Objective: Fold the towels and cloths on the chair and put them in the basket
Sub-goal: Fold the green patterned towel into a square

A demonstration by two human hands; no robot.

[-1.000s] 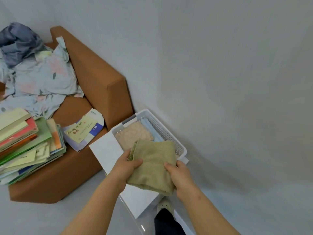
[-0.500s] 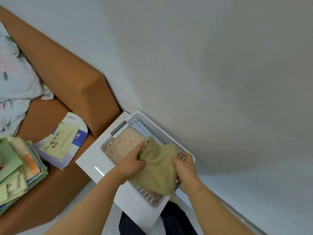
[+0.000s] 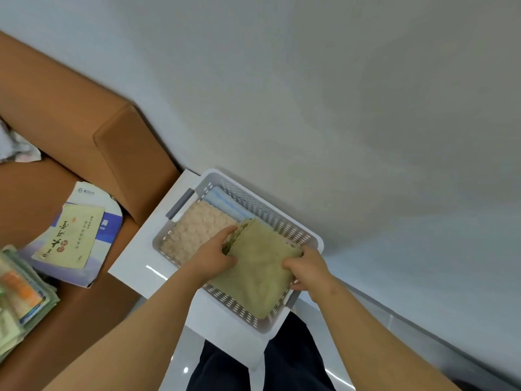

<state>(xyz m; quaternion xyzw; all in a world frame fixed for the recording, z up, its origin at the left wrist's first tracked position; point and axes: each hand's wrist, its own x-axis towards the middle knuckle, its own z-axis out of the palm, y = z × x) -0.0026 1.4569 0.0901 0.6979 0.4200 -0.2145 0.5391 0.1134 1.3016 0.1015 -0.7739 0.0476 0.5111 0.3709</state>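
A folded olive-green towel [image 3: 260,266] lies in the near half of the white slotted basket [image 3: 282,218]. My left hand [image 3: 215,253] grips its left edge and my right hand [image 3: 308,269] grips its right edge. Beside it in the basket sit a folded beige towel [image 3: 197,228] and a folded light-blue cloth [image 3: 228,203] along the far wall. The basket rests on a white stand [image 3: 141,261] against the brown chair [image 3: 84,131]. A corner of a pale floral cloth [image 3: 14,146] shows on the chair at the left edge.
Booklets [image 3: 74,235] and a stack of papers [image 3: 19,294] lie on the chair seat. A grey-white wall rises right behind the basket. My dark-trousered legs [image 3: 253,365] stand below the stand, on a glossy floor.
Both hands have carried the green towel forward and down into the basket, and my view has shifted toward the basket.
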